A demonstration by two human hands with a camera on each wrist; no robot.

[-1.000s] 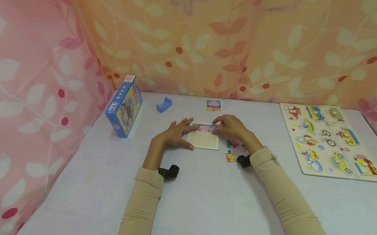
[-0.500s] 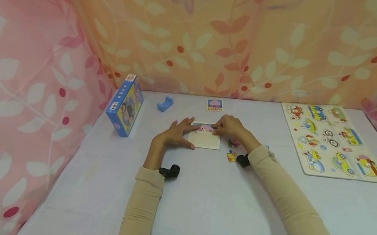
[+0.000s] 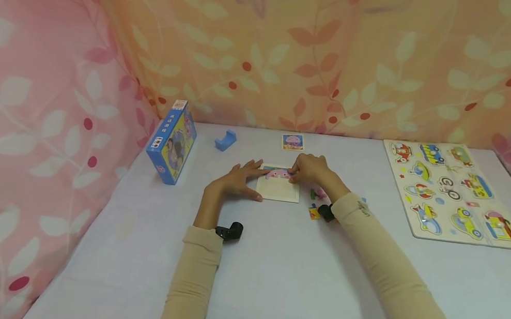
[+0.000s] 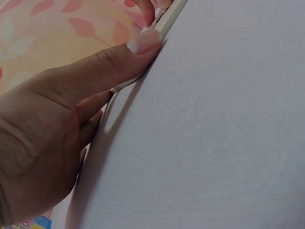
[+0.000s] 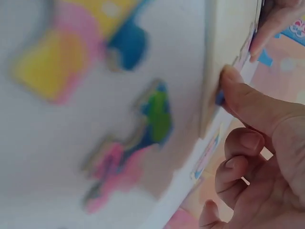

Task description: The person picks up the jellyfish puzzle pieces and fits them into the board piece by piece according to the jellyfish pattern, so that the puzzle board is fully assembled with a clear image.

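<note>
2 hands work at a small puzzle tray [image 3: 279,189] lying flat near the middle of the counter [image 3: 271,275], toward its far edge. Left hand [image 3: 236,180] lies with fingers straight, thumb [image 4: 143,45] pressed against the tray's left edge, apparently bracing it against sliding. Right hand [image 3: 310,169] pinches a pink piece [image 3: 278,173] at the tray's far edge, fingers curled round it, seemingly to seat it. Loose pieces [image 3: 315,202] lie just right of the tray, within reach.
</note>
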